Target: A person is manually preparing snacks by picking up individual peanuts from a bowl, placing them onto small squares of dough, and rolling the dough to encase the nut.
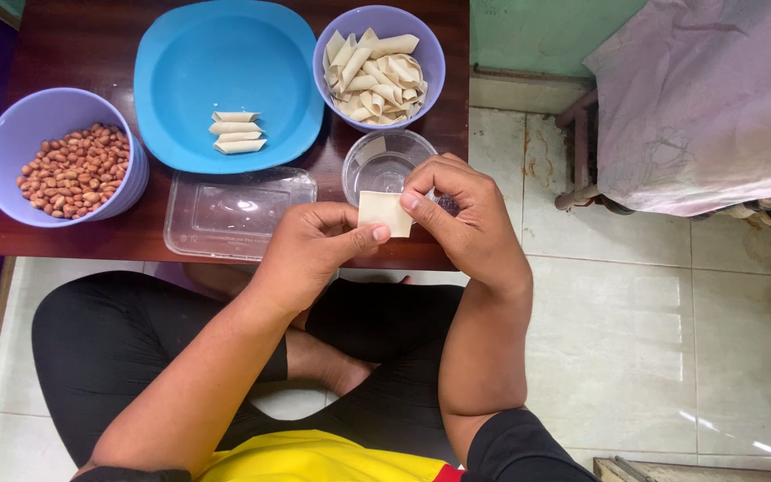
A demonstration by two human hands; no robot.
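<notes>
Both hands hold one small square pastry wrapper (384,212) above the table's near edge. My left hand (310,250) pinches its lower left corner with thumb and fingers. My right hand (461,214) grips its right side. Just behind the wrapper stands a small clear glass bowl (378,159). A purple bowl (430,62) heaped with rolled wrappers sits behind that. Three rolled wrappers (237,130) lie on a blue plate (225,62).
A purple bowl (20,134) of peanuts (78,170) stands at the left of the dark wooden table (73,36). A clear plastic lid (238,212) lies near the front edge. Tiled floor (644,339) and cloth-covered furniture (716,98) lie to the right.
</notes>
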